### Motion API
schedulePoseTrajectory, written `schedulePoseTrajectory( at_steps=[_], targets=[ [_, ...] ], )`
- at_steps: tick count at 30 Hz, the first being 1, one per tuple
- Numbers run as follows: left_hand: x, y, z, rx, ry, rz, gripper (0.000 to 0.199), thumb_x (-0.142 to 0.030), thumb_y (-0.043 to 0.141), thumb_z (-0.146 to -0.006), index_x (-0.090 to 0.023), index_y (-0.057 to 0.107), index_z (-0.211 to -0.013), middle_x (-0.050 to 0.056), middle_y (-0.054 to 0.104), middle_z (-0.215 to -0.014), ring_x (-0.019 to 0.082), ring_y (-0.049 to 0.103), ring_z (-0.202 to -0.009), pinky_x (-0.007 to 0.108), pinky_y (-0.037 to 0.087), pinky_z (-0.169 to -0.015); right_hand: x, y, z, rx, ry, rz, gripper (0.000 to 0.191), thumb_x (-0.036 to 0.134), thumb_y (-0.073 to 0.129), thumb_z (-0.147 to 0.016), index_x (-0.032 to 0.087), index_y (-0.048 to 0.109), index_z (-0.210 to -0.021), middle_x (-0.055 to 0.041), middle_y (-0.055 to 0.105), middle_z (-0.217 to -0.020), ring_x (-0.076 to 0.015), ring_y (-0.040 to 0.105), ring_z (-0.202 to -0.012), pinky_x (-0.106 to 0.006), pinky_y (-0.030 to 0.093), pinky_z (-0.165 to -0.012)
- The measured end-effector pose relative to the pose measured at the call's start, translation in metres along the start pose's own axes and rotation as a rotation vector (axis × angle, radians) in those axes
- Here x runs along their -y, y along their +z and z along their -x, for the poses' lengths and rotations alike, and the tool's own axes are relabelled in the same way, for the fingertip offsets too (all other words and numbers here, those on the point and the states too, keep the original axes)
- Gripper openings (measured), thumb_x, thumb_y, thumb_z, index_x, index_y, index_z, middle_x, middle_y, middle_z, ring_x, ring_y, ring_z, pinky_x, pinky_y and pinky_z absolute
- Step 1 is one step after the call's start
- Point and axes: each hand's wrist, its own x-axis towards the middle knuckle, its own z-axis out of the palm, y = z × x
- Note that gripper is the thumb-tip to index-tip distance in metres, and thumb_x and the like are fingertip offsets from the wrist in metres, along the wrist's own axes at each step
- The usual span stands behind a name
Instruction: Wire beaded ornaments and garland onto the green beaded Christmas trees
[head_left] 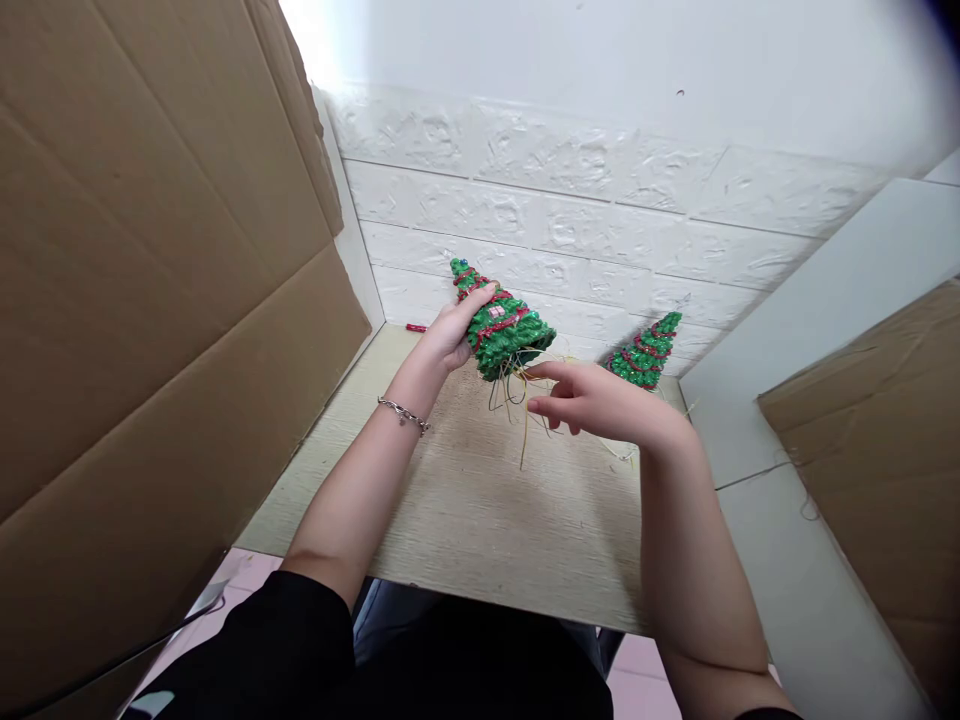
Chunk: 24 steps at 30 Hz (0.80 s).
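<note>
A green cone-shaped Christmas tree (504, 325) with red garland is tilted above the table, its tip toward the upper left and its open base toward the lower right. Fingers of my left hand (455, 330) are wrapped round its side. Several thin yellow and dark wires (523, 430) hang out of the base. Beside them, on the right, is my right hand (581, 398), its fingers apart and the index fingertip at the wires by the base. Whether that fingertip touches a wire is too small to tell.
A second green tree (646, 352) stands at the back right by the white brick-patterned wall (570, 190). A small red object (415, 328) lies at the back left of the wooden table (480, 520). Cardboard (150, 250) rises on the left, and more cardboard (885, 430) is at the right.
</note>
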Motion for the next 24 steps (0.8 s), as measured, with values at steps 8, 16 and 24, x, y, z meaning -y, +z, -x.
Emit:
schedulePoseTrajectory(
  at_steps=[8, 16, 24],
  targets=[
    [0.016, -0.012, -0.010, -0.323, 0.287, -0.535, 0.058, -0.034, 0.087, -0.056, -0.020, 0.052, -0.100, 0.008, 0.064, -0.109, 0.028, 0.061, -0.111, 0.045, 0.046, -0.102, 0.002, -0.018, 0.027, -0.114, 0.095, 0.107, 0.035, 0.040, 0.062, -0.090, 0.020, 0.068, -0.119, -0.0029, 0.071, -0.075, -0.0180, 0.066, -0.067, -0.027, 0.047, -0.055],
    [0.034, -0.029, -0.016, -0.405, 0.299, -0.996, 0.064, -0.021, 0.085, -0.058, -0.018, 0.045, -0.108, 0.015, 0.052, -0.124, 0.034, 0.044, -0.132, 0.046, 0.033, -0.115, -0.017, -0.034, 0.065, -0.293, 0.012, 0.069, 0.048, 0.059, 0.058, -0.089, 0.027, 0.067, -0.123, -0.0019, 0.067, -0.075, -0.0188, 0.062, -0.067, -0.030, 0.050, -0.057],
    [0.056, -0.041, -0.026, -0.374, 0.401, -1.073, 0.067, -0.018, 0.086, -0.057, -0.020, 0.044, -0.109, 0.011, 0.053, -0.117, 0.033, 0.048, -0.125, 0.049, 0.033, -0.115, -0.009, -0.041, 0.104, -0.781, -0.181, 0.018, 0.029, 0.050, 0.066, -0.087, 0.032, 0.073, -0.108, -0.0045, 0.070, -0.090, -0.0202, 0.063, -0.077, -0.035, 0.049, -0.064]
  ],
)
